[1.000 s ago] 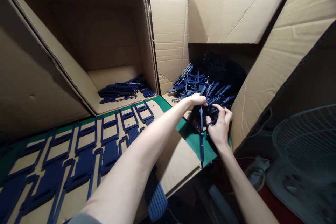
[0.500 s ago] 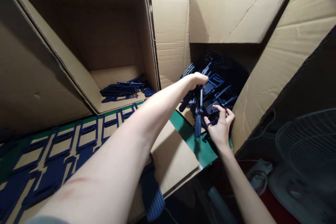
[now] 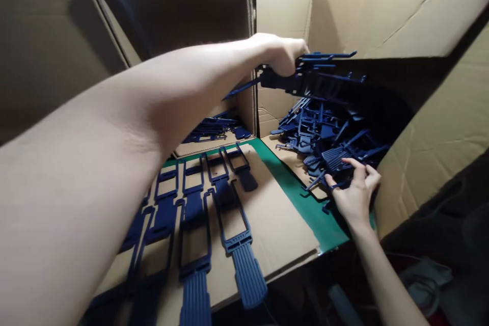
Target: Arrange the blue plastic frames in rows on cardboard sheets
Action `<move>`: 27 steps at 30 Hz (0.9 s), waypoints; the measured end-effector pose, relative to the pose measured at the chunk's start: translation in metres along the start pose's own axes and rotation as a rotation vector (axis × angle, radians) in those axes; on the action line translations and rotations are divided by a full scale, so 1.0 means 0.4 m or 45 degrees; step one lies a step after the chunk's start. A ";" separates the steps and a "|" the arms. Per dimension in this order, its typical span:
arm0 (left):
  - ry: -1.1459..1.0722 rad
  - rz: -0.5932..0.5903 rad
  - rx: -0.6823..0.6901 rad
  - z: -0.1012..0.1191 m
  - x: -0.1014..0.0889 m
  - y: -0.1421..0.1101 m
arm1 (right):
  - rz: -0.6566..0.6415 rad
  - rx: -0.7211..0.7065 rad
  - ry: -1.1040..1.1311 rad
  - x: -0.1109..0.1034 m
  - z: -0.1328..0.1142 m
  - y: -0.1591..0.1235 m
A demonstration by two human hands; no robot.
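My left hand (image 3: 280, 56) is closed around a bunch of dark blue plastic parts (image 3: 317, 79), lifted above the pile, with thin arms sticking out on both sides. Below it, a heap of loose dark blue plastic parts (image 3: 321, 127) lies in the open cardboard box on the right. At the heap's front edge is my right hand (image 3: 355, 196), its fingers curled around a dark blue plastic part with thumb and forefinger apart; that part is mostly hidden among the others. Frames with ribbed paddle ends (image 3: 248, 275) lie in rows on a cardboard sheet (image 3: 278, 224).
Another open box (image 3: 254, 61) at the back holds a smaller stack of blue parts (image 3: 217, 127). Green tabletop (image 3: 305, 209) shows between the sheet and the right box. A tall cardboard flap (image 3: 428, 178) stands right of my right hand. My left forearm covers part of the rows.
My left hand has risen off the heap with a bunch of blue parts in it. My right hand stays at the heap's edge. The view has swung left, showing more of the laid-out rows.
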State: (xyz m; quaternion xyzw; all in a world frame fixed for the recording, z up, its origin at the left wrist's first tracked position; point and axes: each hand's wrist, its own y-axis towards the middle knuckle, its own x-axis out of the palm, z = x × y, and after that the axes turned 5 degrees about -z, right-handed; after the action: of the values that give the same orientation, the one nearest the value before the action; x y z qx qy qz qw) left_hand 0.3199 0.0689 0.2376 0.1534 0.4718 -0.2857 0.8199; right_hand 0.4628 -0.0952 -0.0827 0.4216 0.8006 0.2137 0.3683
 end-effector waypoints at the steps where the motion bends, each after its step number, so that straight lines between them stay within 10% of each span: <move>1: 0.125 -0.029 0.059 -0.035 -0.020 -0.016 | -0.002 0.001 -0.002 0.000 0.002 -0.001; 7: 0.669 0.032 0.067 -0.309 -0.075 -0.078 | 0.013 0.003 -0.018 0.001 0.005 -0.005; 14: 0.936 0.169 -0.219 -0.567 0.010 -0.114 | 0.031 -0.023 -0.026 0.005 0.015 -0.005; 27: 0.826 0.111 -0.319 -0.644 0.081 -0.119 | 0.020 -0.004 -0.039 0.004 0.016 -0.008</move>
State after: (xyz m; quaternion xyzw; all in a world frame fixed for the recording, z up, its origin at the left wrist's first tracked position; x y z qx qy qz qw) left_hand 0.1265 0.1552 0.0796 0.1545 0.7321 -0.1266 0.6513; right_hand 0.4656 -0.0953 -0.0895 0.4305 0.7912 0.2113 0.3795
